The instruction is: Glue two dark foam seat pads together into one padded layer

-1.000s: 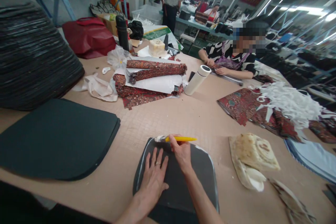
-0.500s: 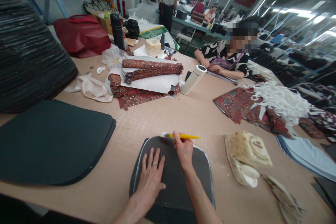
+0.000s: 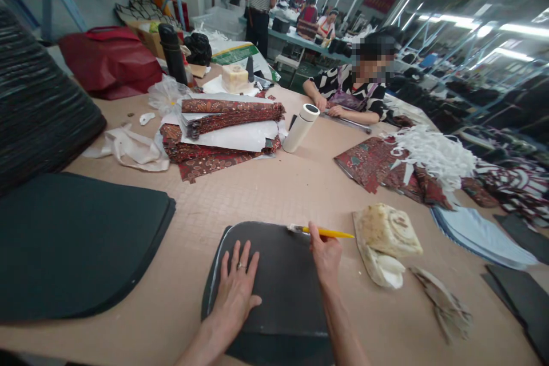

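Note:
A dark grey panel (image 3: pixel 283 280) with rounded corners lies on the table, a white line of glue or paint along its left and far edges. Beneath it, more dark sheets show at the left and near sides. Flat on the panel rests my left hand (image 3: pixel 238 286), fingers spread, a ring on one finger. My right hand (image 3: pixel 325 251) grips a brush with a yellow handle (image 3: pixel 330 233). Its whitish bristles touch the panel's far edge, right of the middle. My right forearm hides part of the panel's right edge.
Left lies a stack of dark panels (image 3: pixel 81 246), with a taller dark stack (image 3: pixel 38 108) behind. Patterned pieces (image 3: pixel 231 120) and a white flask (image 3: pixel 301 128) stand beyond. A glue-stained container (image 3: pixel 388 231) and a crumpled cloth (image 3: pixel 444 300) lie right. A co-worker (image 3: pixel 347 86) sits across the table.
My right hand has moved the brush rightward along the panel's far edge. My left hand stays flat on the panel. The whole view has shifted slightly.

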Motion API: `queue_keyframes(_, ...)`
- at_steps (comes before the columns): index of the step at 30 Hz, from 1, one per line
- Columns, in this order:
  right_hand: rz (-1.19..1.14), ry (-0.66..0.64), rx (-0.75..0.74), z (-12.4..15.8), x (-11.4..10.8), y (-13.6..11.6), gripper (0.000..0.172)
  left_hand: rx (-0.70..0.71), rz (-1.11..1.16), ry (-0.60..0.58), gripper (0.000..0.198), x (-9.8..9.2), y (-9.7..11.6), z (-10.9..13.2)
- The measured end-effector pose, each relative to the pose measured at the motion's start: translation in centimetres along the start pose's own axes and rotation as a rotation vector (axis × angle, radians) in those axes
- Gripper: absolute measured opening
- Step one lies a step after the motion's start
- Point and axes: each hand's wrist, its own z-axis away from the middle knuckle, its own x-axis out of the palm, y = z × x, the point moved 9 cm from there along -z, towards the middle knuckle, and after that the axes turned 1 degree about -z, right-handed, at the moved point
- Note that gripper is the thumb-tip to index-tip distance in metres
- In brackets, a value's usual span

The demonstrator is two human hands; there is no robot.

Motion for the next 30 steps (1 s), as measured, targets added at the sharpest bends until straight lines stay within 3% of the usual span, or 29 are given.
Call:
queue_keyframes(5,-0.070,-0.154,-0.043,0.3,3.2,-1.3,0.049,-0.012,-0.043,0.001,0.083,-0.4,0.2,0.0)
queue_keyframes(7,-0.047,-0.172,-0.047,0.1,3.5,-1.1,0.050,-0.016,-0.054,-0.006,0.083,-0.4,0.2,0.0)
queue_keyframes(13,0.058,0.048,0.011,-1.4,-3.0,1.5,0.055,0.007,-0.031,0.016,0.080,0.1,0.0,0.1)
queue_keyframes(15,0.073,0.082,0.020,-1.6,-4.0,1.6,0.055,0.004,-0.024,0.011,0.079,0.1,-0.1,0.1)
queue_keyframes(21,-0.017,-0.035,0.018,-1.3,-1.1,1.2,0.054,-0.023,-0.011,-0.017,0.079,-0.3,0.0,-0.2)
queue_keyframes(27,0.018,0.052,0.027,-0.3,-2.2,0.5,0.055,0.000,0.025,0.011,0.086,0.5,-0.3,0.2)
queue_keyframes(30,-0.159,-0.131,-0.021,1.3,2.0,-2.3,0.050,-0.004,0.038,0.021,0.088,0.4,-0.3,0.3)
